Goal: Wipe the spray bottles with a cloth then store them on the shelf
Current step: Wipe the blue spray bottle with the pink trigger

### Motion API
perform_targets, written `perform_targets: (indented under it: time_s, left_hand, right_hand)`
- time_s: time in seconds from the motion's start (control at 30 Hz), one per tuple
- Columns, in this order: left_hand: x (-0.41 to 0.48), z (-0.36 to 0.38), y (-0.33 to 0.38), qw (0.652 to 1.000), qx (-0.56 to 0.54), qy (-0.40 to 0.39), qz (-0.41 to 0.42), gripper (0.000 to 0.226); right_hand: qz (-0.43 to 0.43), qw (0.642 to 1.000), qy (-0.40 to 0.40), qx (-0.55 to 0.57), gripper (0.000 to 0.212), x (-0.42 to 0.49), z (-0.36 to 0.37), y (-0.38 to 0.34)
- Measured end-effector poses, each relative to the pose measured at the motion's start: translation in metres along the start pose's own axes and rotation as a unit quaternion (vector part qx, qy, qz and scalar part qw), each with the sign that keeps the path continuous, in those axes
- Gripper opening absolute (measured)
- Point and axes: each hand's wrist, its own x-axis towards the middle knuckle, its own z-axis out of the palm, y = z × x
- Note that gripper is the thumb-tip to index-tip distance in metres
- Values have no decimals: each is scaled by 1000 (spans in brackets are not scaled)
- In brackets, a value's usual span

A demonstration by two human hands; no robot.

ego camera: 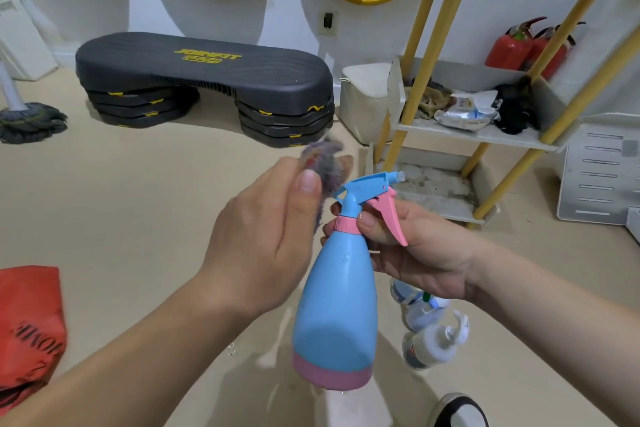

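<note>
Right hand [412, 250] grips bottle [336, 305]; left hand [266, 239] holds cloth [325, 166].

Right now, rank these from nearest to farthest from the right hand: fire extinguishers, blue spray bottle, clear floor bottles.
1. blue spray bottle, held in the right hand.
2. clear bottles, just below that hand.
3. fire extinguishers, far back on the right.

Left hand [266, 236], frame centre: fingers curled, thumb raised, bunching the cloth [327, 166]. My left forearm comes in bare from the lower left. Right hand [415, 253], right of centre: palm turned up, thumb and fingers pinching the spray bottle [336, 305] at its neck. Right forearm enters from the right edge.
</note>
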Motion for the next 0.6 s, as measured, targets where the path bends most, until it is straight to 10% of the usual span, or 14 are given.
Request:
perform_targets:
  time_s: [0.27,0.6]
  left_hand:
    - [-2,14,-11,994,43,-78,67,26]
    - [0,4,-21,993,-33,-34,-110,41]
  right_hand:
    - [6,998,-19,-57,48,1,4,3]
    - [-13,998,56,-7,40,-9,-4,-8]
